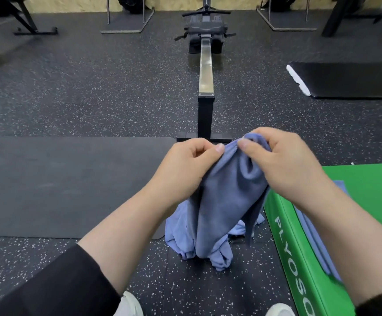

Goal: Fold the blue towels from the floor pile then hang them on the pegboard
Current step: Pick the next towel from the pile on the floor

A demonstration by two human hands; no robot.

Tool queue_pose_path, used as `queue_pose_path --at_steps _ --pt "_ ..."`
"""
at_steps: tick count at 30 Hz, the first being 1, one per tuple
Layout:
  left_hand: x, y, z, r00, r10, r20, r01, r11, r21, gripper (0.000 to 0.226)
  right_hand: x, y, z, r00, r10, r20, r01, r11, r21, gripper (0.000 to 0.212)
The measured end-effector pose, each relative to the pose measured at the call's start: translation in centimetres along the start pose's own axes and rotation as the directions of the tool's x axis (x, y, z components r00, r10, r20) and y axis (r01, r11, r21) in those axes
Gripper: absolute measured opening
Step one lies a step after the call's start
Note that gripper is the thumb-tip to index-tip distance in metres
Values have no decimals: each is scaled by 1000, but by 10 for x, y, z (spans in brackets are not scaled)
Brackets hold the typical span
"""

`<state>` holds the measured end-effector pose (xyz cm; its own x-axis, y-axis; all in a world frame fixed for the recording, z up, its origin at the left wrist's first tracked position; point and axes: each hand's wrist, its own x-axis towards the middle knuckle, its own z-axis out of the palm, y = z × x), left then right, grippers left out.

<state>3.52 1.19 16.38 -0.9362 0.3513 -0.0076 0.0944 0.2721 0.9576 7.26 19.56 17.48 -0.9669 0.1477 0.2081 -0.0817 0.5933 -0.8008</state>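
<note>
I hold one blue towel (224, 201) up in front of me by its top edge. My left hand (185, 165) pinches the edge on the left and my right hand (283, 160) pinches it on the right, the two hands close together. The towel hangs down bunched, its lower end reaching the pile of blue towels (219, 252) on the speckled floor below. Another blue towel (317, 242) lies flat on the green plyo box (367, 185) at my right, partly hidden by my right forearm. No pegboard is in view.
A rowing machine (205, 71) runs straight ahead, its rear foot just beyond my hands. A black mat (71, 185) lies on the left and a second mat (349, 78) at the far right. Machine frames stand along the back wall. My white shoes (130, 303) show at the bottom.
</note>
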Motion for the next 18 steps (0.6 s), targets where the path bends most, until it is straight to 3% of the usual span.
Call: queue_pose_path --at_steps 3,5,8,10,13,15,18 --pt "0 -5 -6 985 -134 105 114 977 183 24 4 8 -5 986 46 -159 -53 998 -44 26" --pt "0 -11 -10 975 -200 95 170 952 255 24 5 15 -12 972 71 -223 -89 993 -72 28" --pt "0 -16 -15 991 -130 25 117 948 297 25 6 20 -18 969 93 -228 -126 983 -134 22" --pt "0 -15 -16 998 -50 33 38 958 285 23 5 14 -17 985 89 -146 -113 979 -168 14" --pt "-3 -10 -13 998 -5 64 -8 980 199 19 0 1 -9 993 21 119 7 974 -226 47" --pt "-4 -6 -10 997 8 83 -22 984 179 17 -3 -3 0 968 -9 252 65 974 -216 54" --pt "-6 -1 -8 995 41 86 -53 989 138 15 -5 1 10 948 -30 318 87 982 -167 32"
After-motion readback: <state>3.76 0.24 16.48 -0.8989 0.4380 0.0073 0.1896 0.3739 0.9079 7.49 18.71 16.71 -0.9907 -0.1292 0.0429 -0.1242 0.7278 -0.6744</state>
